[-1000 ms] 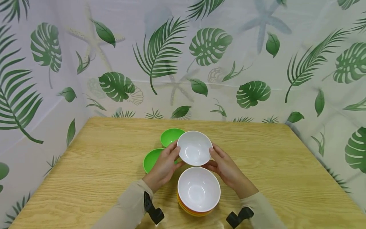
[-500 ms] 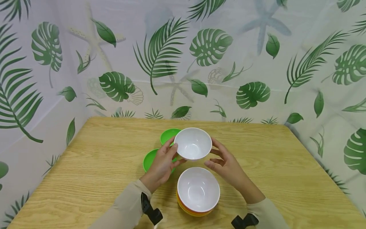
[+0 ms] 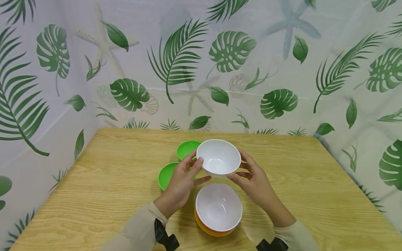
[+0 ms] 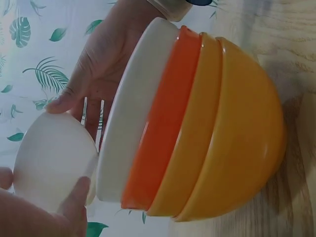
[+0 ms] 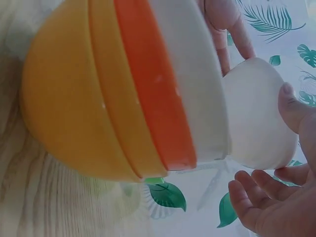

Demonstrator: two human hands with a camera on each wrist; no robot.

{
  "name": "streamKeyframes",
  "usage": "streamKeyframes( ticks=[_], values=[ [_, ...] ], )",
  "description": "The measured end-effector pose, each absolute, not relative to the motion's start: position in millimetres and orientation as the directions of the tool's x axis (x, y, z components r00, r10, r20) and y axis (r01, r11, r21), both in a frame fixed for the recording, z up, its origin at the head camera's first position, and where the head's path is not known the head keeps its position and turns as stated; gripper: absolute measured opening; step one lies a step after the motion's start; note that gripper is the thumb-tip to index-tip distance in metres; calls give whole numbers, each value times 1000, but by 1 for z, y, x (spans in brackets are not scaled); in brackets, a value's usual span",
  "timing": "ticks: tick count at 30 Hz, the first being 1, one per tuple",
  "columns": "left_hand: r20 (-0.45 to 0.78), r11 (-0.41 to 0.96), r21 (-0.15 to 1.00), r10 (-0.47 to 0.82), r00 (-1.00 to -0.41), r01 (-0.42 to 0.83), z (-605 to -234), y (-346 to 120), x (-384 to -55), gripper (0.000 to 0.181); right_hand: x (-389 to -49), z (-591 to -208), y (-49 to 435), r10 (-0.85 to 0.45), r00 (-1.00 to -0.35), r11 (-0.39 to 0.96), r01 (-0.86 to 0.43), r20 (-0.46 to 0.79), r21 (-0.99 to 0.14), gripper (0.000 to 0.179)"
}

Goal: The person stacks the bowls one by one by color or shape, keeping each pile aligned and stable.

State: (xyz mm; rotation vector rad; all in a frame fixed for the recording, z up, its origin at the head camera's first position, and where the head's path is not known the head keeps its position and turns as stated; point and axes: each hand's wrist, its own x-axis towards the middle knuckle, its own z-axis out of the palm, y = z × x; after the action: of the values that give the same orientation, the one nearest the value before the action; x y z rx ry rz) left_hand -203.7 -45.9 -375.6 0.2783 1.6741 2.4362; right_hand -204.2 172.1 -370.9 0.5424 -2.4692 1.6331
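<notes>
A small white bowl is held up over the table, its opening tilted toward me. On its left side my left hand grips it, thumb at the rim and fingers behind. My right hand holds the other side, with the thumb low on the outer wall. Just nearer to me stands a stack of nested bowls: a larger white bowl on top, an orange bowl under it, and two yellow-orange bowls at the bottom. In both wrist views this stack covers part of the hands and the held bowl.
Two green bowls stand on the wooden table, left of the held bowl: one farther back, one nearer and partly behind my left hand. A leaf-patterned cloth hangs behind the table and along its sides.
The right hand's thumb came off the white bowl's rim and now sits lower on its outside. The bowl has tipped somewhat and shifted slightly right. The stack and green bowls stay put.
</notes>
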Motion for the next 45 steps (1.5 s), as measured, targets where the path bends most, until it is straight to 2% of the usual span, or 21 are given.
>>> streamKeyframes(
  ticks=[6,10,16,22,28,33,38,45],
  values=[
    [113,-224,973,270,-956,52,-372,-52,-198,70,-200,-370,180,-256,-910,296,-395,326,-870,70],
    [151,-129,984,241,-959,122,-369,-53,-194,72,-195,-369,186,-289,-896,276,-416,338,-867,68],
    [197,-146,976,272,-942,162,-366,-55,-191,78,-186,-369,190,-333,-886,270,-416,321,-868,64],
    [214,-85,977,346,-913,197,-366,-61,-188,92,-178,-365,189,-332,-881,271,-431,337,-861,72],
    [257,-63,965,411,-875,254,-366,-65,-183,85,-173,-366,188,-320,-875,289,-456,364,-842,79],
    [240,44,959,403,-883,280,-366,-68,-179,82,-168,-367,191,-367,-843,288,-504,392,-814,87],
    [244,139,937,398,-884,321,-369,-70,-175,88,-163,-370,192,-403,-817,271,-537,413,-799,93],
    [280,141,916,444,-851,375,-375,-72,-172,87,-158,-377,194,-431,-804,291,-553,409,-780,99]
  ],
)
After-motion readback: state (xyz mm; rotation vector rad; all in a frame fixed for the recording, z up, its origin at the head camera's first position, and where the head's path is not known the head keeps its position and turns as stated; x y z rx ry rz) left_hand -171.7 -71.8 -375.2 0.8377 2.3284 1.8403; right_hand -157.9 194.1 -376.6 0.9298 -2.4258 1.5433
